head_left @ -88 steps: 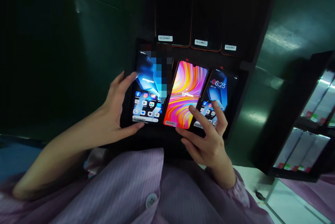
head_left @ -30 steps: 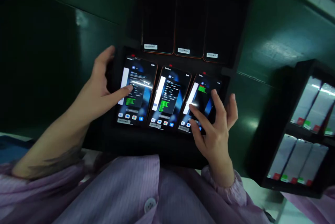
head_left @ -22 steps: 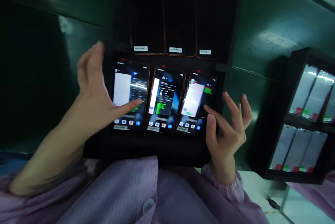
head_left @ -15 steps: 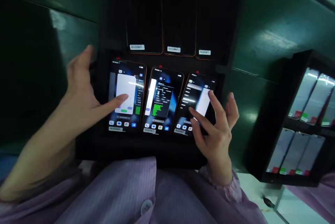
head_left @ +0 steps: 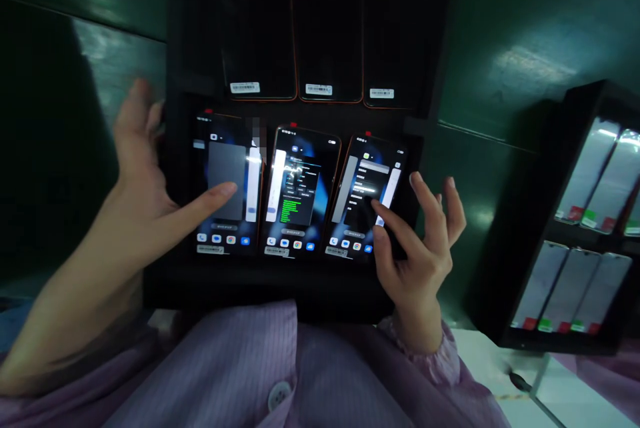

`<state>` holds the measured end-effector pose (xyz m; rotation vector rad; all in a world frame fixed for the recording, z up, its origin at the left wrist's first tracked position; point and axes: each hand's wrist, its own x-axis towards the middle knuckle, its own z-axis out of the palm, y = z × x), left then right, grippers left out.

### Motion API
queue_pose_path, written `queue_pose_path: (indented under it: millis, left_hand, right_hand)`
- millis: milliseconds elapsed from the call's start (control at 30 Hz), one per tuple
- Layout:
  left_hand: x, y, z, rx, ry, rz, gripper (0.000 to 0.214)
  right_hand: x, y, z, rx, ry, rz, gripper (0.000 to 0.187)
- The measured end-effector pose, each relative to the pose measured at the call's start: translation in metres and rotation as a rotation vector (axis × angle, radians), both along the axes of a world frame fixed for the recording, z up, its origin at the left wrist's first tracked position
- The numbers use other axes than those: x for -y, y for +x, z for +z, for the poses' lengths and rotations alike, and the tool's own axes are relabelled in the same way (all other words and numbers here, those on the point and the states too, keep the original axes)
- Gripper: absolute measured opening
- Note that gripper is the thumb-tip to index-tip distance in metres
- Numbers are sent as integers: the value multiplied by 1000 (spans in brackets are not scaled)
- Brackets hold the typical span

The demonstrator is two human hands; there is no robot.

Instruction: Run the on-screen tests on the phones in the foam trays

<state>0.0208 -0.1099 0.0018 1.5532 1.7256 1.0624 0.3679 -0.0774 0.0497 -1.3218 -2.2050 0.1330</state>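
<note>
- Left hand: spread, grasping nothing; thumb over left phone.
- Right hand: grasping nothing; index fingertip at right phone.
- Middle phone: lit, between both.

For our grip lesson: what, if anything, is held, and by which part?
Nothing appears held: left hand with thumb over the left lit phone, right hand with index finger over the right lit phone.

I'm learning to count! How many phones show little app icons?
3: the left phone by the left hand, the middle phone, and the right phone by the right hand. Two are partly covered.
</note>
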Motion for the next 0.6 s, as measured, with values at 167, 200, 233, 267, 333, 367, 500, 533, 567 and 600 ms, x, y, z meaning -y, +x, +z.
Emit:
queue_pose_path:
  millis: [167, 200, 233, 267, 333, 367, 500, 533, 567, 600]
  left_hand:
    - [1, -2, -3, 5, 47, -65, 125]
    - [0, -3, -3, 14, 47, -71, 123]
    - [0, -4, -4, 20, 48, -76, 121]
    - [0, -5, -4, 25, 50, -81, 120]
    - [1, -6, -4, 32, 48, -97, 121]
    - [1, -7, -3, 39, 44, -101, 121]
    - [0, -9, -2, 76, 30, -74, 114]
    - [-2, -9, -2, 82, 18, -61, 114]
    - [-5, -9, -1, 83, 2, -52, 114]
    - [-8, -9, 0, 87, -20, -47, 116]
  right_hand:
    - [1, -3, 0, 36, -17, 42, 26]
    - [1, -3, 0, 45, -19, 47, 27]
    - [1, -3, 0, 55, -25, 48, 27]
    - [1, -3, 0, 64, -31, 49, 27]
    - [1, -2, 1, 78, -38, 49, 26]
    - [1, -2, 3, 83, -35, 50, 26]
    - [4, -11, 12, 106, -30, 78, 29]
    - [5, -17, 15, 116, -40, 95, 29]
    - [7, -25, 17, 128, -53, 118, 30]
    - [9, -33, 18, 142, -66, 146, 31]
